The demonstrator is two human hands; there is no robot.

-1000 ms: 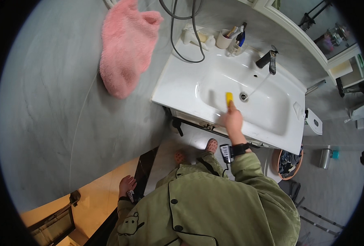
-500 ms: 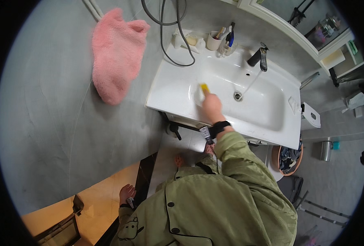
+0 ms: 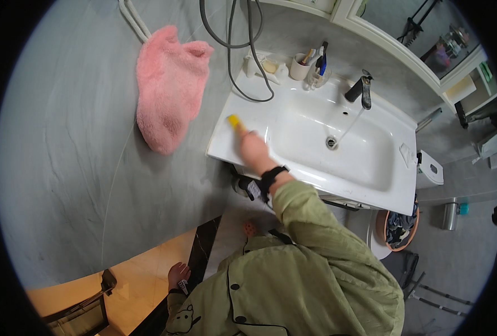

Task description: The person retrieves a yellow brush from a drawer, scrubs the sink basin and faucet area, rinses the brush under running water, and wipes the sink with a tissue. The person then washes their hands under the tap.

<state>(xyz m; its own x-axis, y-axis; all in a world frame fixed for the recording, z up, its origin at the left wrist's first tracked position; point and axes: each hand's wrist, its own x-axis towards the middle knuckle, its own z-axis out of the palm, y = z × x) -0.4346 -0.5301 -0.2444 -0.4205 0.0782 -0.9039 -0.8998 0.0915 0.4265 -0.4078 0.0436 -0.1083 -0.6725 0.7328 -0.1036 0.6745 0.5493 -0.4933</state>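
Note:
My right hand (image 3: 254,151) is closed round a small yellow sponge (image 3: 235,122), smeared a little by motion. The sponge's free end touches or hovers just over the flat left part of the white washbasin (image 3: 220,144); I cannot tell which. To the right, water runs from the dark faucet (image 3: 365,92) into the bowl near the drain (image 3: 331,143). My left hand (image 3: 179,274) hangs low at my left side, away from the basin, its fingers loosely apart and nothing in it.
Along the basin's back edge stand a soap dish (image 3: 269,67), a cup with toothbrushes (image 3: 300,69) and a glass holder (image 3: 318,78). A grey hose (image 3: 230,61) droops onto the left corner. A pink fluffy towel (image 3: 170,89) hangs on the left wall. A laundry basket (image 3: 401,227) sits at right.
My right hand has moved left with the sponge, from the bowl's left rim to the flat left part of the basin. The whole view has shifted slightly. Water still runs.

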